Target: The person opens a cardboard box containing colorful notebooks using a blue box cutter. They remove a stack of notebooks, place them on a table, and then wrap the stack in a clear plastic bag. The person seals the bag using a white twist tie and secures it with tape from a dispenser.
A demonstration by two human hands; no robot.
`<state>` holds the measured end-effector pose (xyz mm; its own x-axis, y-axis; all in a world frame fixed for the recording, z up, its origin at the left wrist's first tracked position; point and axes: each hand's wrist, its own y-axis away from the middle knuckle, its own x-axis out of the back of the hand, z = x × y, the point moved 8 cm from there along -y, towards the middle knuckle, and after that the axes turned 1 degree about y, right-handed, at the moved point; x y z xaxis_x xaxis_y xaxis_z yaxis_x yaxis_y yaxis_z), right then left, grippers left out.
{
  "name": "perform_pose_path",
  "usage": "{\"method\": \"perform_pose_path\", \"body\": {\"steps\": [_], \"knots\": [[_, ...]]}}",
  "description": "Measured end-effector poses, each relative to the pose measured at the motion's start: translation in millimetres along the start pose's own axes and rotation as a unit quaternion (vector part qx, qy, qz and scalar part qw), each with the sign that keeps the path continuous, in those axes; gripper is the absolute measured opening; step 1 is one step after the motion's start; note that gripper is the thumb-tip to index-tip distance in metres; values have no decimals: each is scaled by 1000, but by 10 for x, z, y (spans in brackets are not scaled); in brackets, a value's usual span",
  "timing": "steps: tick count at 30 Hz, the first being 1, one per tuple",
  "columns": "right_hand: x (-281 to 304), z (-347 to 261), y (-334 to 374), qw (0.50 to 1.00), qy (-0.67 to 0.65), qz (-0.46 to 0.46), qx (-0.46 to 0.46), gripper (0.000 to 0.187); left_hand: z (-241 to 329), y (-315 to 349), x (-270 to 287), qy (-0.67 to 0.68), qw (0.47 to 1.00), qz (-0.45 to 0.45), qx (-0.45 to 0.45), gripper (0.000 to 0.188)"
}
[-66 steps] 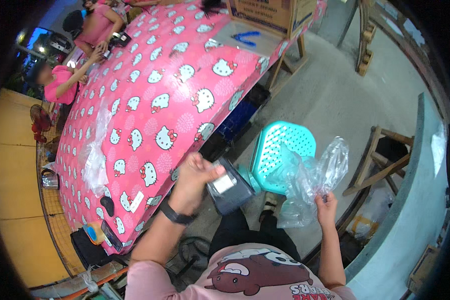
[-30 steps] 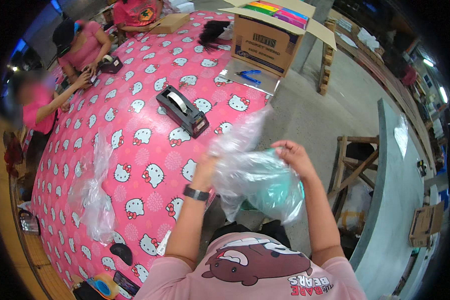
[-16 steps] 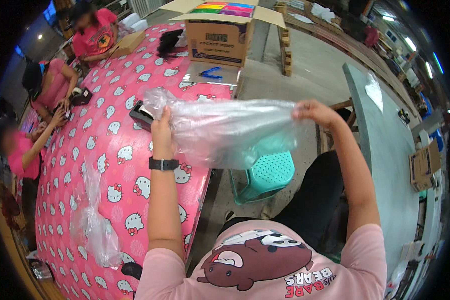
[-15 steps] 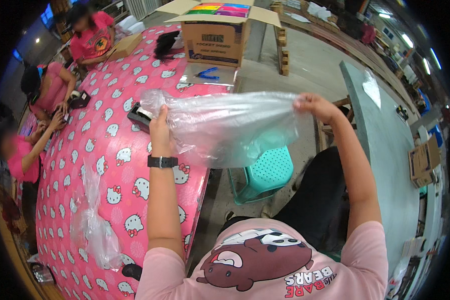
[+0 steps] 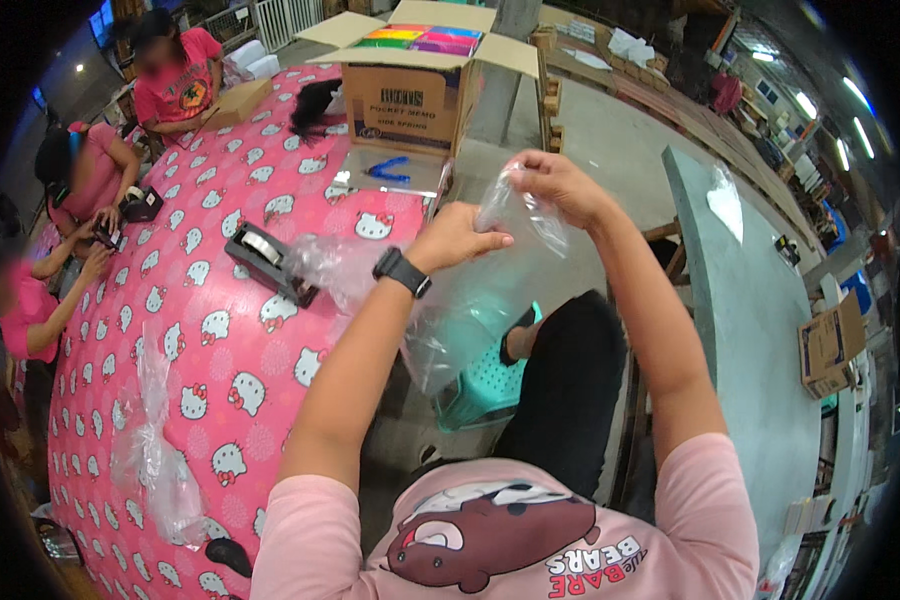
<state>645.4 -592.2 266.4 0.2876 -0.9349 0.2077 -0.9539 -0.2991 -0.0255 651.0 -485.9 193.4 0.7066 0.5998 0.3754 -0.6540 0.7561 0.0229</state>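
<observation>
Clear plastic bag: wrinkled, see-through, over teal stool | right hand pinches its edge | left hand touches plastic, fingertips hidden, cannot tell grip

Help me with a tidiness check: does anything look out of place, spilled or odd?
The person's foot seems to rest on the turquoise stool, odd for something usually sat on. Some crumpled clear plastic also lies loose on the pink table cover. I see no spill.
</observation>
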Motion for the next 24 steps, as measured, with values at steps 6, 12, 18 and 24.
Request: {"method": "perform_pose_path", "body": {"steps": [6, 12, 18, 24], "knots": [[415, 951, 177, 977, -206, 19, -56, 57, -206, -246, 351, 81, 934, 346, -47, 23], [526, 1412, 8, 993, -70, 60, -71, 39, -443, -612, 276, 141, 910, 385, -57, 22], [807, 1763, -2, 979, -138, 118, -94, 19, -706, -794, 198, 96, 936, 333, 62, 25], [876, 1939, 11, 970, -177, 145, -84, 18, -73, -592, 18, -225, 830, 482, -167, 43]]}}
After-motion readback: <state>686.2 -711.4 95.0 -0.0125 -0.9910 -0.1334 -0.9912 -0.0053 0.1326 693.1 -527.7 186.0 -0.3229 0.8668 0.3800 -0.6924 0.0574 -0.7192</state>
